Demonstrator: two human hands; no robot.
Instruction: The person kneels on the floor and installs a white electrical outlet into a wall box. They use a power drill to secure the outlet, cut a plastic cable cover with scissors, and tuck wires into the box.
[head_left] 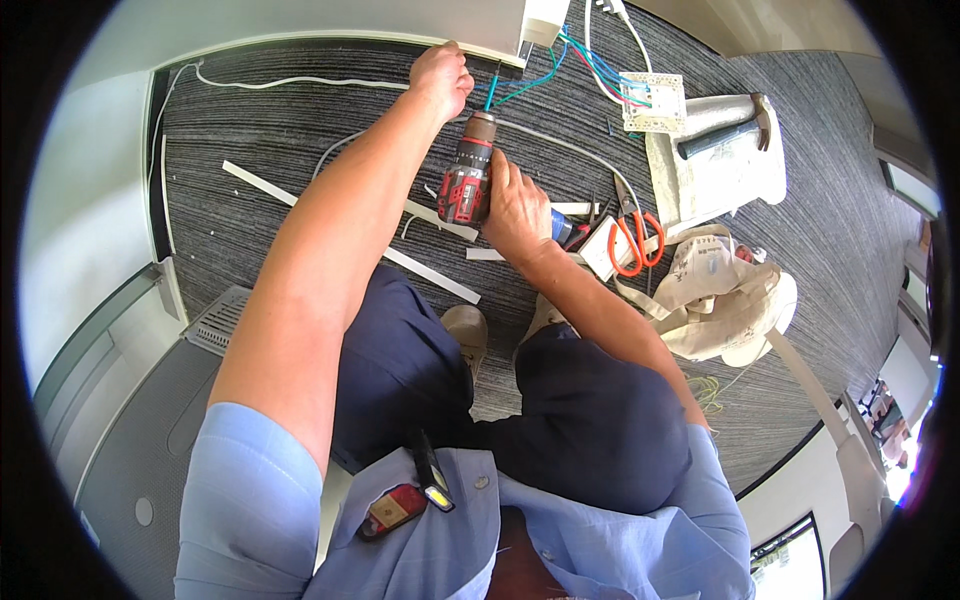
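Observation:
My right hand is wrapped round a red and black cordless drill. A teal bit projects from its chuck toward the white wall's foot, where its tip meets a dark gap by the trim. My left hand is closed low against the wall trim, just left of the bit; what its fingers hold, if anything, is hidden. Blue and green wires hang from a white box right of the bit and run to a white socket plate on the carpet.
Orange-handled scissors and a small white box lie right of the drill. Beyond are a hammer and a beige canvas bag. White trunking strips and a white cable cross the carpet.

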